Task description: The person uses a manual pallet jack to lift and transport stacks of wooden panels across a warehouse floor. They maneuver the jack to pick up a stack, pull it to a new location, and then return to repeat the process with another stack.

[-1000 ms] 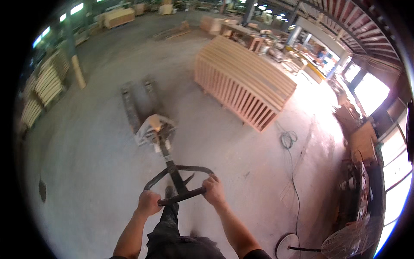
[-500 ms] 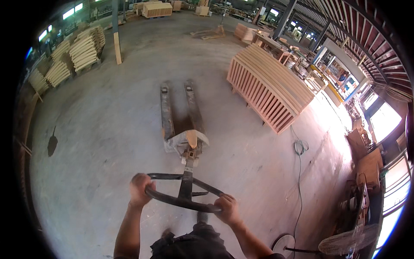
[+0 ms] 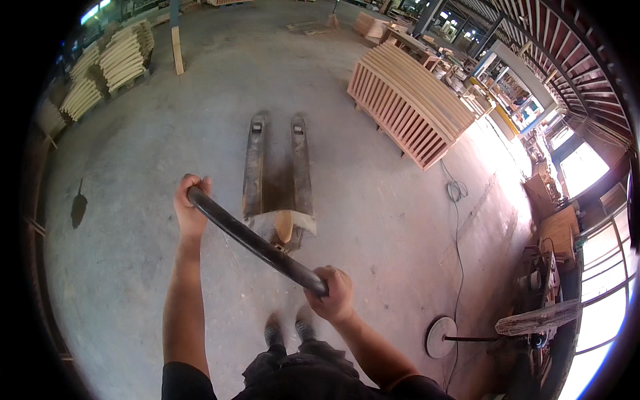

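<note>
Both my hands grip the black handle bar (image 3: 257,247) of a pallet jack. My left hand (image 3: 192,203) is wrapped round the bar's far left end, and my right hand (image 3: 331,293) round its near right end. Slanted across the view, the bar hides most of the shaft below it. Beyond it, the pallet jack's body (image 3: 297,219) and two worn forks (image 3: 253,167) point away from me over the concrete floor. Nothing rests on the forks. My feet (image 3: 290,330) stand on the floor behind the handle.
Right of the forks stands a long stack of slatted wooden frames (image 3: 410,100). Further right, a green cable (image 3: 458,227) runs along the floor to a pedestal fan (image 3: 537,319) with a round base (image 3: 441,337). Stacked wooden pieces (image 3: 123,57) and a post (image 3: 177,50) are at the far left.
The handle has swung up toward me and turned, its left end now farther away. Both hands moved with it, still gripping. The pallet jack's body has turned slightly.
</note>
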The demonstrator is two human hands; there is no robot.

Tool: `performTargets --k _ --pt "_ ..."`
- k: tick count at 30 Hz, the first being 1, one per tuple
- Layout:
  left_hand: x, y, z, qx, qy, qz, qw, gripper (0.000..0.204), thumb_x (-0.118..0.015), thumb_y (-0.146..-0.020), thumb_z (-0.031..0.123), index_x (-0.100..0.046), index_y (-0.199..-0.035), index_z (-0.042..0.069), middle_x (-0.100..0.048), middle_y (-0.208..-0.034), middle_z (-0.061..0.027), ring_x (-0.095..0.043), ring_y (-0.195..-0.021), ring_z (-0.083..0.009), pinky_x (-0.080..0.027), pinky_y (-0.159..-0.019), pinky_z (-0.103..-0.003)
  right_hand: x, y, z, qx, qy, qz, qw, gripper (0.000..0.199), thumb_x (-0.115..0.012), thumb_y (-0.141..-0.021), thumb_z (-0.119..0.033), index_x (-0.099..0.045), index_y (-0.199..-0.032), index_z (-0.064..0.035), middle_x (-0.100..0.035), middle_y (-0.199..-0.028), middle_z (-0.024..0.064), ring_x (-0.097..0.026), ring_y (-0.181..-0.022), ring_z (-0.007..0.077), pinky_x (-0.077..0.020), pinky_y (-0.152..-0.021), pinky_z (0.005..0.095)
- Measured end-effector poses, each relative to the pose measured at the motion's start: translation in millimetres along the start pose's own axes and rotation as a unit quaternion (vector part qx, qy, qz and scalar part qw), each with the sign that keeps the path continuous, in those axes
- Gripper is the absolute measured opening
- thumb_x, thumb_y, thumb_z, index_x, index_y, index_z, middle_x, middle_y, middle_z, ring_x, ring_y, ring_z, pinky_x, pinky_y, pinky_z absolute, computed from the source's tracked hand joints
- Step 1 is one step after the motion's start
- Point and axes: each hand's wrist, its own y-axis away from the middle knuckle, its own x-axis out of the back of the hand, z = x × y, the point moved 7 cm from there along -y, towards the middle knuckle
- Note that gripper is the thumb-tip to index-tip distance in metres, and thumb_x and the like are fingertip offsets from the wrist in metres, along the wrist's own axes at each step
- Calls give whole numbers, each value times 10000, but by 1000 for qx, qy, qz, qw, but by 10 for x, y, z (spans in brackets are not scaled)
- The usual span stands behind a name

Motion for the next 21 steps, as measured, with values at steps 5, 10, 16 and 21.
performTargets --k 5,10,16,21 --pt "89 84 229 -43 -28 53 997 242 -746 -918 90 -525 -832 37 -479 -757 -11 -456 -720 -121 -397 -684 -240 180 26 13 -23 -9 27 999 354 -758 -690 -16 -613 -1012 -42 -661 -819 146 -647 -687 358 -515 -628 418" --pt "107 320 214 6 -85 23 996 238 -736 -905 64 -517 -816 38 -468 -752 -28 -440 -725 -119 -401 -676 -255 384 -97 493 -67 13 58 996 402 -726 -638 -8 -657 -1031 -50 -679 -850 145 -667 -711 353 -530 -651 405" --pt "1221 1284 575 -112 -195 66 972 146 -654 -935 45 -516 -973 16 -466 -811 -67 -450 -758 -190 -422 -703 -343 381 -165 430 73 -89 31 993 341 -739 -643 -53 -669 -977 -40 -647 -741 72 -638 -622 263 -490 -564 375" --pt "1407 2154 1282 10 -198 60 978 341 -688 -895 270 -481 -953 6 -468 -779 -88 -460 -701 -217 -377 -630 -361 173 -627 726 130 -111 25 985 245 -747 -704 -69 -648 -927 -47 -631 -696 37 -626 -598 222 -464 -539 347"
